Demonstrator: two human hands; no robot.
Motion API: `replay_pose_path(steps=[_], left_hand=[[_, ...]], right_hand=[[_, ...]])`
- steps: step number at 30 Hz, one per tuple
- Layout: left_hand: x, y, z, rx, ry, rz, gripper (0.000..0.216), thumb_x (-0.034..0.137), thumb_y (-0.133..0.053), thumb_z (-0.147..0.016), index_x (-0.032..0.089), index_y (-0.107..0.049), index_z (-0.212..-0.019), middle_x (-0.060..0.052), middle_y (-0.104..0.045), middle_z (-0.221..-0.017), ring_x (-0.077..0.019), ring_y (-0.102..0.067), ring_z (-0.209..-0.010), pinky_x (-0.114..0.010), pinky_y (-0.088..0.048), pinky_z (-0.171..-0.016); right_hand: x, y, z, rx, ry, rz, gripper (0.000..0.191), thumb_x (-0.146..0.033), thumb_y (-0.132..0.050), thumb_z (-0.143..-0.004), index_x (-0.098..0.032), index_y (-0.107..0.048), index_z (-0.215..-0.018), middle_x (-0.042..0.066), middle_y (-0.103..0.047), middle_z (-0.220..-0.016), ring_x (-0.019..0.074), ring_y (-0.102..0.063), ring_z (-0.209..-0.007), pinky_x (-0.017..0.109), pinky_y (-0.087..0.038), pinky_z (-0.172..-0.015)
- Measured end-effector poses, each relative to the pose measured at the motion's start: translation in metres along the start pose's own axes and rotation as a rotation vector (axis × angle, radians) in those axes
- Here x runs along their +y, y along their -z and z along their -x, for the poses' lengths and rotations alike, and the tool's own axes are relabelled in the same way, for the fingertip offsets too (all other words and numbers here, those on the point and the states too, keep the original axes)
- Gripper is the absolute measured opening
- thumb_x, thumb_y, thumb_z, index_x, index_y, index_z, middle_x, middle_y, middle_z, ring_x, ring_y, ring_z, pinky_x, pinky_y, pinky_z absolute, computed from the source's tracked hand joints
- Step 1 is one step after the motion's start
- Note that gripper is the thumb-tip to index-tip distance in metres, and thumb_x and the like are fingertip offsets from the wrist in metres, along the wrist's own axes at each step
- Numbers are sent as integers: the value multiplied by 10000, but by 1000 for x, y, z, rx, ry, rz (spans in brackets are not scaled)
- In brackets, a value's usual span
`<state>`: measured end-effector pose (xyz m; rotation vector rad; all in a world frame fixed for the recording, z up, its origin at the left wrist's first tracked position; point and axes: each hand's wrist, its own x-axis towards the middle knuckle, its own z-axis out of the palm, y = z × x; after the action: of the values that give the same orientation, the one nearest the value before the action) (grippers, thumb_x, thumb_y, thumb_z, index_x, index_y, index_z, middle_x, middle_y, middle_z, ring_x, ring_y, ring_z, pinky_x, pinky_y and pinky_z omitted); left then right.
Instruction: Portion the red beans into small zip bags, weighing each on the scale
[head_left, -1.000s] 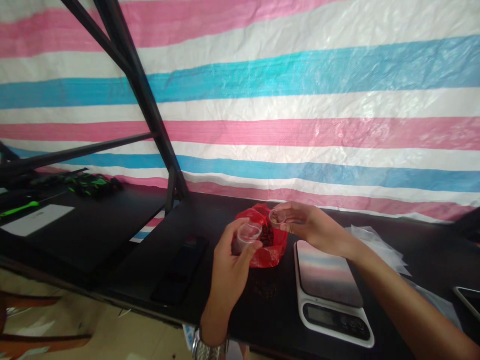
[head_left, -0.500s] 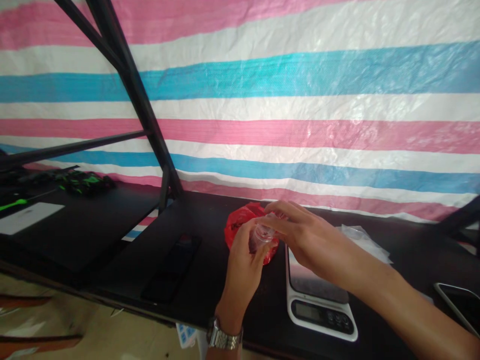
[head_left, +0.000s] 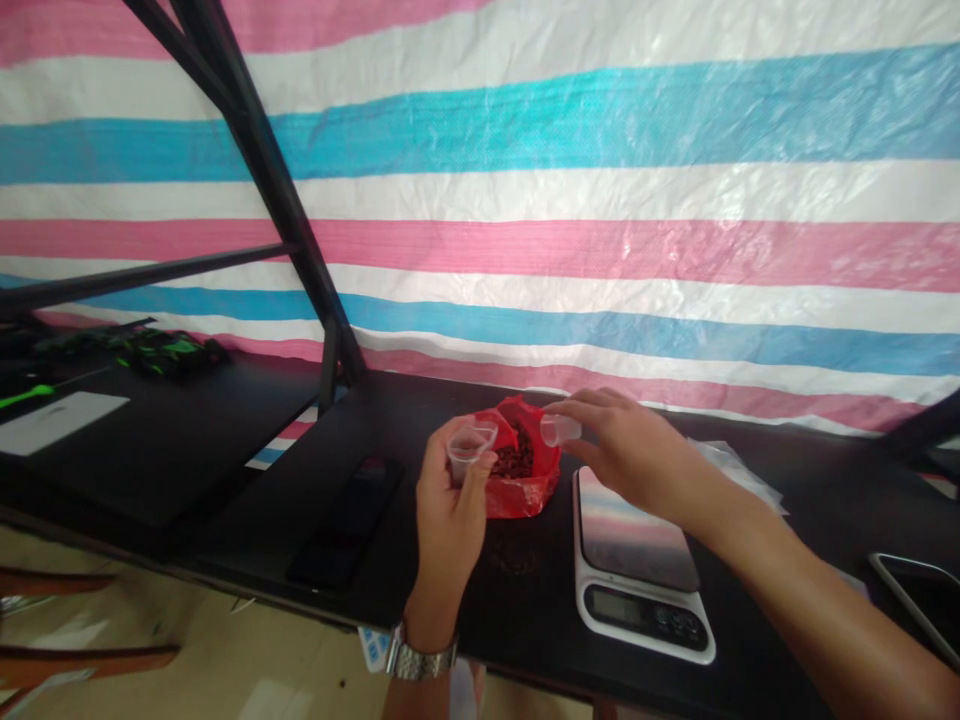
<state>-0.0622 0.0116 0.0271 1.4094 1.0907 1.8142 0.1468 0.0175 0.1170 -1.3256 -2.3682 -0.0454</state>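
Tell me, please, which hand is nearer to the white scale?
Right. The right hand is by the far end of the scale; the left hand is farther away, to its left, beside the red bag.

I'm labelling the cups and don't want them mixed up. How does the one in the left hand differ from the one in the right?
The left cup, in the left hand, looks larger than the right cup, in the right hand. The left cup is held roughly mouth up; the right cup is tipped on its side. Both are see-through.
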Motion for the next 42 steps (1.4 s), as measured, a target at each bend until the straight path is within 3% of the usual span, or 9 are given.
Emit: replay_pose_path(steps=[4,9,15,21,25,30,34,38,42], left_hand=[[-9,25,-9,52,131,-66,517,639,-750,-922,209,-699,-1204,-69,-779,-1069,-224,-749,-969,-337,-601,-886],[-19,37,-12,-67,275,-52,594,702,-775,-855,188,-694,-1141,-40,-760,-943,-176,-694,-774,-287,-575,-721],[-29,37,-6,-243,360,-24,539,665,-766,-869,180,-698,-1096,-17,-739,-895,-160,-672,-770,-284,-558,-746],[-40,41,-6,-195,373,29,522,638,-769,-880,189,-681,-1134,-51,-786,-999,-183,-726,-853,-303,-570,-796],[-41,44,-6,-157,326,16,488,610,-770,-895,196,-687,-1140,-62,-791,-1036,-188,-739,-894,-306,-581,-827],[-24,43,-5,-80,228,21,410,472,-819,-873,213,-689,-1162,-25,-767,-978,-192,-743,-908,-314,-590,-879],[-5,30,5,-107,135,-9,314,334,-852,-836,221,-733,-1104,-11,-759,-948,-190,-734,-913,-297,-577,-887],[3,5,17,-187,110,-19,308,289,-852,-824,223,-757,-1109,-14,-771,-931,-189,-733,-863,-296,-580,-843],[-2,-14,22,-217,95,24,339,334,-873,-812,215,-750,-1104,-10,-757,-891,-191,-725,-821,-304,-585,-811]], right_hand=[[-11,-36,-26,-224,26,230,291,-73,-590,-998,-173,-815,-1152,137,-795,-1223,321,-650,-1248,459,-544,-1040],[-19,-68,-52,-408,-10,299,277,-55,-601,-962,-117,-825,-1113,184,-814,-1180,334,-638,-1303,416,-515,-1011],[-10,-78,-55,-439,-61,205,271,-138,-682,-913,-114,-819,-1145,220,-807,-1179,353,-688,-1273,418,-513,-1036],[-12,-82,-54,-442,-95,6,203,-150,-722,-871,-153,-833,-1042,171,-826,-1169,309,-759,-1126,329,-545,-910],[-7,-81,-47,-405,-127,-167,178,-125,-728,-866,-194,-837,-988,91,-853,-1030,257,-784,-965,295,-553,-827],[8,-73,-33,-274,-179,-396,293,-146,-720,-882,-204,-815,-1152,65,-852,-1107,240,-790,-984,303,-576,-869],[21,-48,-16,-124,-227,-617,284,-236,-722,-881,-207,-810,-1150,78,-841,-1119,257,-775,-976,376,-589,-880],[18,-4,3,-12,-225,-623,225,-293,-733,-896,-257,-813,-1103,73,-829,-1150,281,-759,-1031,450,-594,-954],[-9,25,15,67,-123,-480,243,-271,-701,-968,-307,-789,-1192,59,-814,-1208,289,-740,-1085,466,-596,-987]])
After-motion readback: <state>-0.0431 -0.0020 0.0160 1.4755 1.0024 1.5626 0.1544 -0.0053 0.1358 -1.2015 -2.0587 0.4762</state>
